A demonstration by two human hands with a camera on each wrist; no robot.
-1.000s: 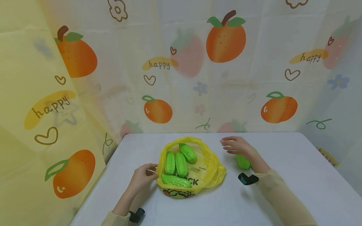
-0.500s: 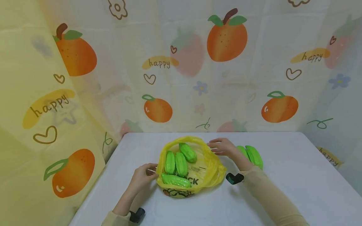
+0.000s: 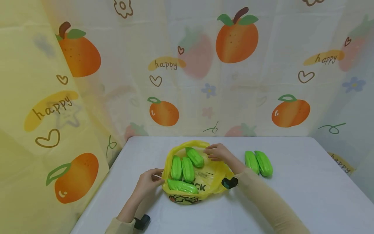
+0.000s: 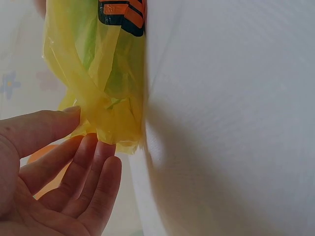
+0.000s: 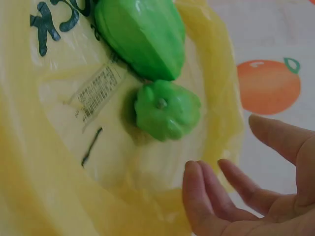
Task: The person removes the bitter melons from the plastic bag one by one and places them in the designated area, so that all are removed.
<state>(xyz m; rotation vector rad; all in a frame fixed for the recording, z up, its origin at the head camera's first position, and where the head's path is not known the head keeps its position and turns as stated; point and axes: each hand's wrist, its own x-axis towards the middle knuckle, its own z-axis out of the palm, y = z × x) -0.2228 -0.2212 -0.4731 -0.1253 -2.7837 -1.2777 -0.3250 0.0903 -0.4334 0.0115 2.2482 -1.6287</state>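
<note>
A yellow plastic bag (image 3: 211, 178) lies mouth up on the white table, printed with dark lettering. Inside it rest several glossy green, ridged, elongated vegetables (image 3: 176, 168); the right wrist view gives a close look at one lobed, stemmed end (image 5: 167, 110). At the bag's left edge my left hand (image 3: 149, 182) pinches the thin plastic between thumb and fingers, seen closely in the left wrist view. My right hand (image 3: 218, 152) is over the far right rim, thumb and fingers apart, with nothing between them. The wrist overlaps the bag's right side.
Two more of the green vegetables (image 3: 264, 163) lie side by side on the table, right of the bag. A fruit-printed curtain (image 3: 187, 97) hangs behind the table (image 3: 309, 191), and another covers the left side.
My right hand has moved left, from in front of the two loose green vegetables to the bag's rim, uncovering them. The left hand keeps its hold on the bag's edge.
</note>
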